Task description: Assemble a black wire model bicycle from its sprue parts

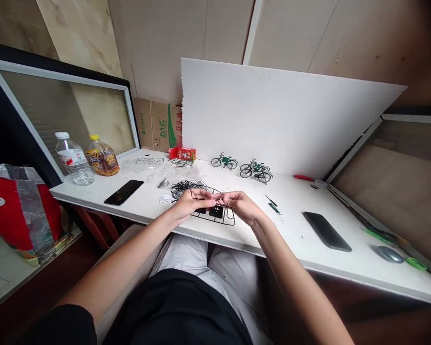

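My left hand (191,205) and my right hand (241,205) meet above the front edge of the table, fingertips almost touching. Both are closed in a pinch on a black plastic model-kit sprue (221,220), a thin frame with flat dark parts inside it. A small piece seems to sit between the fingertips, too tiny to make out. Just behind my left hand lies a heap of black sprues and parts (181,188). To the right of my right hand are a small green part (274,208) and a thin dark tool (271,200).
Model bicycles (224,161) stand by a white board (273,115). A phone (124,192) and two bottles (75,160) are left; another dark phone (326,231) and a mouse (390,254) are right. Green sprues (180,163) and a red box (182,153) lie at the back.
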`<state>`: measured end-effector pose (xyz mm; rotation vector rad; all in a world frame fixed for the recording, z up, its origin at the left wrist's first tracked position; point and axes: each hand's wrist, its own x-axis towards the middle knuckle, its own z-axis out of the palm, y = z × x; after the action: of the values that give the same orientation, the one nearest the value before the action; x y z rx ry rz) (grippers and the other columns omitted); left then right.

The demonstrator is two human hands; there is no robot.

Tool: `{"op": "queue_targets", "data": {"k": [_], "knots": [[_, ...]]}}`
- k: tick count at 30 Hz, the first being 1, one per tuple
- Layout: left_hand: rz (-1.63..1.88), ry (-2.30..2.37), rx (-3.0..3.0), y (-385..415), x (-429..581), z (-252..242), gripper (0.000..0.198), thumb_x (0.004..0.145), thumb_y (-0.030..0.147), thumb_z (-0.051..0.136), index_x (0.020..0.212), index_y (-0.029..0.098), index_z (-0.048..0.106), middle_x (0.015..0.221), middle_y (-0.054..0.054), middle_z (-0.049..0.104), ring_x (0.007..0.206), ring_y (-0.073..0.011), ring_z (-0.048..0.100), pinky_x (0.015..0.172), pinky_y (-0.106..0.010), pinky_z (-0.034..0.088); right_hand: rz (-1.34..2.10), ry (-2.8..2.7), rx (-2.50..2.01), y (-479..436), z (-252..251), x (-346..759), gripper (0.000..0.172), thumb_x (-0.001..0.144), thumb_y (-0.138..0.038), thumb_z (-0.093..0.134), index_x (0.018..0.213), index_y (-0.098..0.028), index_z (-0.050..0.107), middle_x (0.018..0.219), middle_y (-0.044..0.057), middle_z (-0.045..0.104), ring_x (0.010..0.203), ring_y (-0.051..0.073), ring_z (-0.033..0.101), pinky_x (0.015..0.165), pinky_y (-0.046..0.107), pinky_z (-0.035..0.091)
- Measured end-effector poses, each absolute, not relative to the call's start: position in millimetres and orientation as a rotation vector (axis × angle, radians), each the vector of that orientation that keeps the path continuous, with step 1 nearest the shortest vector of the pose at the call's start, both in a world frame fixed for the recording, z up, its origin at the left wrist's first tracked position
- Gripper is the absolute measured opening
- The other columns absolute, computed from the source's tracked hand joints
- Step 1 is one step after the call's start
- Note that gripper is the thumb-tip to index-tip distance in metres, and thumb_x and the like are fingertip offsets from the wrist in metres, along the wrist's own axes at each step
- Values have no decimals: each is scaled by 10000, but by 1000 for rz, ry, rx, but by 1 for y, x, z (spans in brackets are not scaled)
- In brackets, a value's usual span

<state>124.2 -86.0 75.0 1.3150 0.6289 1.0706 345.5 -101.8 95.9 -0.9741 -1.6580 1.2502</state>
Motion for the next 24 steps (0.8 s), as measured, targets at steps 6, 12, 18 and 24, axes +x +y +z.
{"op": "queue_targets", "data": {"k": [6, 12, 18, 24], "knots": [[1143, 830, 1366, -92, 133, 72, 323, 669, 311, 959, 893, 131, 814, 874, -101, 792, 696, -162, 679, 666, -287, 541, 396, -1762, -1178, -100, 80, 331, 179, 848, -142, 638, 733, -210, 756, 1079, 115, 802, 1086, 305, 667, 966, 476, 492], [1242, 855, 1362, -92, 135, 67, 312, 661, 307, 965, 875, 139, 812, 917, -113, 799, 833, -212, 728, 771, -323, 586, 173, -1787, -1094, -106, 81, 324, 238, 873, -98, 599, 752, -224, 761, 1134, 104, 787, 1142, 310, 624, 984, 494, 465], [1032, 568, 1362, -93, 124, 80, 332, 676, 318, 969, 891, 141, 788, 898, -77, 786, 803, -180, 722, 765, -306, 565, 1353, -1606, -858, -103, 93, 342, 283, 758, -368, 812, 603, -209, 636, 1094, 82, 793, 963, 261, 705, 876, 401, 531], [1127, 712, 1393, -90, 128, 74, 295, 672, 301, 961, 821, 136, 769, 835, -74, 770, 716, -162, 684, 690, -287, 538, 719, -1696, -1109, -106, 87, 332, 166, 854, -247, 689, 693, -220, 722, 1118, 110, 793, 1081, 312, 679, 929, 470, 511]]}}
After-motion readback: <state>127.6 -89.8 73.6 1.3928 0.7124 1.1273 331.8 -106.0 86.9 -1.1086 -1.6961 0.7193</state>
